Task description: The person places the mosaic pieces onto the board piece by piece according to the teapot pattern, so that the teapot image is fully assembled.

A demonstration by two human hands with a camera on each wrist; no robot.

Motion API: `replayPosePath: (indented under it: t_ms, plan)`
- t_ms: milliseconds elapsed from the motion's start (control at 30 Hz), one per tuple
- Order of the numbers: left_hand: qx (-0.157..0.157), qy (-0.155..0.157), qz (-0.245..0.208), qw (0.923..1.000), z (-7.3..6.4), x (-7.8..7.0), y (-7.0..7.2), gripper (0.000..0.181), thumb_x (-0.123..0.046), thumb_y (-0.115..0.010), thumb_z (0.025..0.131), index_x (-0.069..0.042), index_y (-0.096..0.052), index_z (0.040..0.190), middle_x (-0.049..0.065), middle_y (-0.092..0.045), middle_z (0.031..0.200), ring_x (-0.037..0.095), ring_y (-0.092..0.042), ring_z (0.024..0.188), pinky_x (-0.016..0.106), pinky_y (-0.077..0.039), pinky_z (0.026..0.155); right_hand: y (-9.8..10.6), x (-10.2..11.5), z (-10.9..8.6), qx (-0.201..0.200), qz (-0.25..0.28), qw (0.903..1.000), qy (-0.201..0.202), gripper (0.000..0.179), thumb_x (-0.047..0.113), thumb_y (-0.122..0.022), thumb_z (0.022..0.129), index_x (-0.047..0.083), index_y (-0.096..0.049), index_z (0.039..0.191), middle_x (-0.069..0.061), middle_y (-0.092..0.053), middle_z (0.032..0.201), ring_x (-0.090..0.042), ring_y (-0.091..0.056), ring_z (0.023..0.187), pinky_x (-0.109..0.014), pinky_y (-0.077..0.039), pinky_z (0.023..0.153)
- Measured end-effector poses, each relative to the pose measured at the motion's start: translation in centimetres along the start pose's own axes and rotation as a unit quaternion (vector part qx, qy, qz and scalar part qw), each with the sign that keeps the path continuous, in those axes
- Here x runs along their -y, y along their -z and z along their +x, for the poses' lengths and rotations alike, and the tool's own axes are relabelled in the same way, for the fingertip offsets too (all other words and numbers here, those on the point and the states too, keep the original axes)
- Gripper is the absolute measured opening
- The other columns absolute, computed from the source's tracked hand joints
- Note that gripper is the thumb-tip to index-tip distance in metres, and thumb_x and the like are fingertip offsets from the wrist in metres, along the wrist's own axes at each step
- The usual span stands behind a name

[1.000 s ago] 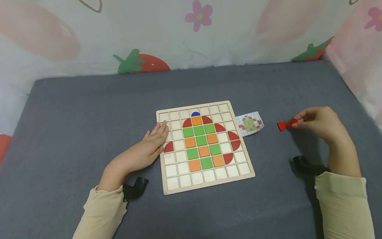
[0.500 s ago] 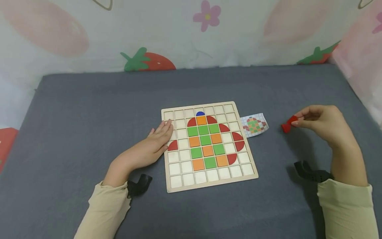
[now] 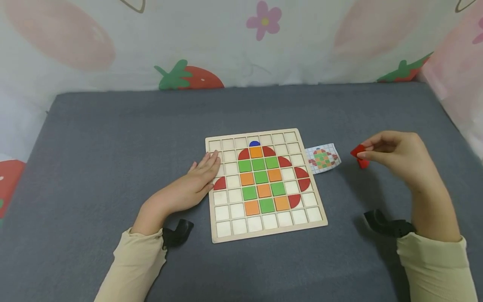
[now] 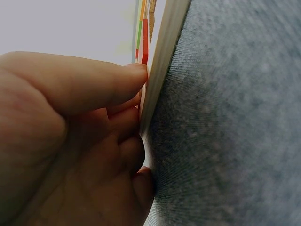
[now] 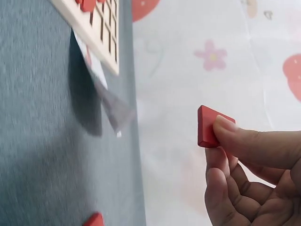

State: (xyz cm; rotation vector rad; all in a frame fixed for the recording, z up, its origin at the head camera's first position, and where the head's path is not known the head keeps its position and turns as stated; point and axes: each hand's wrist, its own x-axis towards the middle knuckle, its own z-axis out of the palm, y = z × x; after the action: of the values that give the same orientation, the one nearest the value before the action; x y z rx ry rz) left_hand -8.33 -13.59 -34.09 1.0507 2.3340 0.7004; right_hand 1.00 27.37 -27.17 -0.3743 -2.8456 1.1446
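Observation:
My left hand point(image 3: 188, 184) lies along the left edge of a wooden grid board point(image 3: 269, 220), fingers straight and touching its rim. Square green and orange tiles, red quarter-circle tiles and a blue half-circle point(image 3: 254, 144) fill part of the grid. To the right of the board, my right hand point(image 3: 401, 159) pinches a red tile point(image 5: 206, 126) between thumb and fingers, above the cloth. Below it another red tile point(image 3: 363, 164) lies on the cloth, partly hidden in the head view. The left wrist view has the thumb point(image 4: 117, 84) against the board's side.
A small printed pattern card point(image 3: 322, 158) sticks out from the board's right side, its outer end curling up. Grey cloth point(image 3: 124, 130) covers the table. A fruit-and-flower printed curtain point(image 3: 302, 54) hangs behind. Black wrist mounts point(image 3: 179, 233) sit by both cuffs.
My right hand has raised the pinched red tile off the cloth and carried it slightly left, past the other red tile. The head view has shifted a little; my left hand stays on the board.

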Motion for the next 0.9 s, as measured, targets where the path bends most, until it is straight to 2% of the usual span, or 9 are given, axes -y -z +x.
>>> replayPosePath:
  t_ms: [200, 300, 433, 633, 800, 900]
  plan:
    - [0.007, -0.005, -0.003, 1.0, 0.2, -0.1, -0.1, 0.055, -0.011, -0.038, 0.101, 0.005, -0.013, 0.148, 0.016, -0.002, 0.157, 0.03, 0.003, 0.143, 0.053, -0.005, 0.112, -1.3, 1.4, -0.1, 0.004, 0.021, 0.9997, 0.012, 0.022, 0.013, -0.075, 0.082, -0.002, -0.067, 0.097, 0.008, -0.065, 0.073, -0.012, -0.06, 0.064, -0.023, -0.045, 0.056]
    - [0.008, -0.005, -0.002, 1.0, 0.3, -0.1, -0.2, 0.055, -0.011, -0.038, 0.101, 0.005, -0.013, 0.148, 0.016, -0.001, 0.157, 0.03, 0.003, 0.143, 0.052, -0.005, 0.112, -1.9, 2.5, 0.2, 0.019, 0.028, 0.9991, 0.024, 0.022, 0.012, -0.074, 0.082, -0.001, -0.067, 0.097, 0.009, -0.065, 0.074, -0.008, -0.06, 0.066, -0.023, -0.045, 0.055]
    - [0.006, -0.004, -0.001, 1.0, 0.3, -0.2, -0.3, 0.055, -0.011, -0.038, 0.102, 0.005, -0.013, 0.148, 0.016, -0.002, 0.157, 0.03, 0.002, 0.143, 0.052, -0.006, 0.112, -3.1, 4.2, 0.8, 0.06, 0.04, 0.9963, 0.046, 0.02, 0.01, -0.074, 0.082, -0.001, -0.067, 0.098, 0.003, -0.066, 0.078, -0.007, -0.062, 0.071, -0.021, -0.047, 0.059]
    - [0.006, -0.005, -0.001, 1.0, 0.3, -0.3, -0.2, 0.056, -0.011, -0.038, 0.101, 0.004, -0.013, 0.148, 0.016, -0.002, 0.157, 0.03, 0.002, 0.143, 0.052, -0.005, 0.113, -5.9, 6.6, 1.0, 0.11, 0.054, 0.9896, 0.076, 0.016, 0.008, -0.073, 0.082, 0.0, -0.067, 0.094, -0.009, -0.066, 0.083, -0.019, -0.063, 0.073, -0.025, -0.051, 0.059]
    - [0.004, -0.01, 0.003, 0.9999, 0.3, 0.0, -0.1, 0.055, -0.008, -0.039, 0.101, 0.006, -0.013, 0.147, 0.018, -0.002, 0.156, 0.031, 0.003, 0.143, 0.052, -0.005, 0.112, -9.3, 8.9, 1.7, 0.164, 0.041, 0.9818, 0.086, 0.011, 0.004, -0.073, 0.081, 0.003, -0.068, 0.09, -0.007, -0.066, 0.082, -0.02, -0.061, 0.074, -0.027, -0.05, 0.065]
    - [0.002, -0.011, 0.002, 0.9999, 0.3, 0.1, 0.0, 0.056, -0.007, -0.039, 0.1, 0.007, -0.014, 0.147, 0.018, -0.002, 0.156, 0.031, 0.003, 0.143, 0.052, -0.005, 0.112, -11.7, 10.5, 2.3, 0.217, 0.021, 0.9696, 0.111, 0.009, 0.003, -0.074, 0.08, 0.004, -0.068, 0.085, -0.004, -0.065, 0.078, -0.017, -0.061, 0.072, -0.029, -0.049, 0.066]
